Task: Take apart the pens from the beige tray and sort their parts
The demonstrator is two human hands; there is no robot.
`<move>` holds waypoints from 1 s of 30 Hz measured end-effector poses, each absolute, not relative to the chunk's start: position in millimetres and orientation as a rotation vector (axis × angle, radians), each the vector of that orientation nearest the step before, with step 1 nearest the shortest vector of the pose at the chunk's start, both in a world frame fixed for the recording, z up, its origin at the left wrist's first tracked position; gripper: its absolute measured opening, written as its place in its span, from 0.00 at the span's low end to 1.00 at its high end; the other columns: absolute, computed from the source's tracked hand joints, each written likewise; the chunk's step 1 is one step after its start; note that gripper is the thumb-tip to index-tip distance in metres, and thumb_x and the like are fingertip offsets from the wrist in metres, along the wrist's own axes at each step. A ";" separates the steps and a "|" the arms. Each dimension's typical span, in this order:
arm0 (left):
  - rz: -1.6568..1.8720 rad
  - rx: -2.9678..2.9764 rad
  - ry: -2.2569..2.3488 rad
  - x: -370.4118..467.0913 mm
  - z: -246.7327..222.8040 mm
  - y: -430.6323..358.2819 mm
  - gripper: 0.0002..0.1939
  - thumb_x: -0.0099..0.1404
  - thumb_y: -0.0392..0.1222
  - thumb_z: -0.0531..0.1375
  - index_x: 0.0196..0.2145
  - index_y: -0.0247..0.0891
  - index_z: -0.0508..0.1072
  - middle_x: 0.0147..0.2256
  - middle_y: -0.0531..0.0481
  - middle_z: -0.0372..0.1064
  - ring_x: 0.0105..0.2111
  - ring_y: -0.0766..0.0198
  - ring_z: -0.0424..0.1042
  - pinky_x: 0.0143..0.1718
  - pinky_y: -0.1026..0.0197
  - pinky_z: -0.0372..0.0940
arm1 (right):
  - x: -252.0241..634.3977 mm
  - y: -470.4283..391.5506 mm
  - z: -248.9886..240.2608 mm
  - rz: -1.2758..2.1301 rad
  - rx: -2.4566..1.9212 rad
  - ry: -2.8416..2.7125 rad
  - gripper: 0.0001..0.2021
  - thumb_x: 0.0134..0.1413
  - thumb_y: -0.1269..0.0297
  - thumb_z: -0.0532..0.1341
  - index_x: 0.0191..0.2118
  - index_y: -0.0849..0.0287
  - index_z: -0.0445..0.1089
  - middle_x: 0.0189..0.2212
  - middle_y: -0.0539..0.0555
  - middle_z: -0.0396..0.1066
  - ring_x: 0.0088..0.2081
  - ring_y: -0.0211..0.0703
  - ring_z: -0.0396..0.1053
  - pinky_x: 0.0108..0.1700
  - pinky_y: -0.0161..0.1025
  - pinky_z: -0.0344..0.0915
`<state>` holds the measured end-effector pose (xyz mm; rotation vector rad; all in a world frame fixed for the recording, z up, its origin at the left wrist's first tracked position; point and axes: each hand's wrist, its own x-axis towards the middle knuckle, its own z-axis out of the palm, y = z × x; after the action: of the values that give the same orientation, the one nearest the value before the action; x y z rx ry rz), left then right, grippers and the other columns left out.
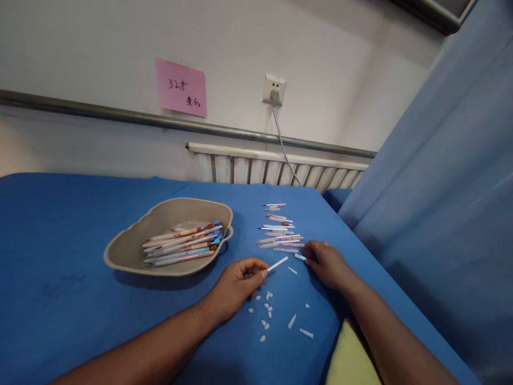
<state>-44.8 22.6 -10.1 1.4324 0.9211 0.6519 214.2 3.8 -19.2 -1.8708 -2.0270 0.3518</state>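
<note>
Between the thumb and fingers of my left hand (244, 280) is a thin white stick (278, 264), pointing up to the right. My right hand (326, 263) has its fingers pinched on a short pale tube (300, 257), to the right of that stick. Just beyond both hands, slim pens and pen parts (280, 240) lie in a loose column on the blue cloth. Small white pieces (266, 306) are scattered nearer to me, with a few longer white cones (306, 333) beside them.
A beige tray (132, 255) holding several assembled pens stands on the blue-covered table (72, 315) at the left. A yellow object (352, 358) is at the front edge. Blue curtain (452, 187) hangs at the right; a radiator (256, 160) and plugged-in cable (282, 144) are behind.
</note>
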 end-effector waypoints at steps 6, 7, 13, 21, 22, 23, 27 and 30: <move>0.682 1.456 0.949 -43.9 -8.6 18.8 0.15 0.54 0.51 0.60 0.33 0.35 0.72 0.22 0.57 0.60 0.19 0.72 0.58 0.22 0.68 0.56 | 219.0 -4.0 -13.2 0.472 -1.784 -2.000 0.07 0.56 0.69 0.54 0.41 0.58 0.65 0.34 0.53 0.71 0.35 0.41 0.68 0.36 0.36 0.59; 0.681 1.462 0.947 -43.9 -8.7 18.7 0.15 0.54 0.51 0.61 0.33 0.35 0.73 0.22 0.58 0.60 0.19 0.72 0.58 0.22 0.68 0.57 | 217.7 -4.6 -13.0 0.485 -1.769 -2.002 0.08 0.56 0.68 0.55 0.42 0.59 0.64 0.34 0.53 0.71 0.34 0.41 0.68 0.36 0.36 0.60; 0.673 1.482 0.925 -44.6 -12.1 20.3 0.15 0.55 0.50 0.60 0.34 0.35 0.73 0.22 0.58 0.60 0.19 0.72 0.58 0.22 0.68 0.57 | 210.0 -3.7 -17.1 0.399 -1.863 -2.069 0.08 0.52 0.66 0.59 0.40 0.59 0.65 0.35 0.54 0.71 0.36 0.43 0.67 0.36 0.37 0.58; 0.671 1.514 0.913 -44.1 -14.0 19.6 0.14 0.56 0.49 0.60 0.33 0.34 0.72 0.22 0.58 0.59 0.20 0.71 0.58 0.22 0.68 0.56 | 223.0 2.1 -22.4 0.140 -2.109 -2.077 0.03 0.54 0.68 0.57 0.32 0.59 0.68 0.34 0.59 0.70 0.36 0.47 0.67 0.36 0.38 0.55; 0.671 1.523 0.915 -44.2 -14.0 19.5 0.14 0.56 0.49 0.60 0.33 0.34 0.72 0.22 0.57 0.59 0.21 0.71 0.58 0.22 0.68 0.56 | 223.2 2.5 -22.5 0.139 -2.105 -2.084 0.03 0.54 0.68 0.57 0.32 0.59 0.67 0.34 0.59 0.69 0.36 0.47 0.67 0.36 0.38 0.55; 0.672 1.533 0.919 -44.3 -13.9 19.5 0.14 0.57 0.49 0.60 0.33 0.34 0.73 0.22 0.57 0.59 0.21 0.71 0.57 0.22 0.68 0.55 | 222.6 2.5 -22.3 0.147 -2.096 -2.084 0.03 0.54 0.68 0.57 0.32 0.59 0.67 0.34 0.59 0.69 0.36 0.47 0.66 0.36 0.38 0.55; 0.689 1.565 0.928 -45.3 -13.1 19.8 0.14 0.57 0.48 0.59 0.33 0.34 0.73 0.22 0.57 0.59 0.22 0.71 0.58 0.23 0.68 0.55 | 211.8 -1.4 -16.6 0.386 -1.908 -2.017 0.02 0.56 0.67 0.55 0.33 0.58 0.63 0.29 0.53 0.69 0.32 0.42 0.65 0.34 0.36 0.56; 0.697 1.575 0.916 -46.0 -11.7 19.5 0.13 0.58 0.47 0.59 0.33 0.33 0.73 0.22 0.57 0.60 0.22 0.71 0.57 0.24 0.68 0.54 | 198.2 -7.7 -8.8 0.706 -1.580 -1.920 0.05 0.59 0.63 0.52 0.36 0.58 0.61 0.26 0.49 0.66 0.28 0.38 0.63 0.32 0.34 0.58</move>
<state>-46.0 19.5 -11.7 1.5754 0.9162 0.6972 198.2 -7.7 -8.8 -1.5799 -1.9196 0.7062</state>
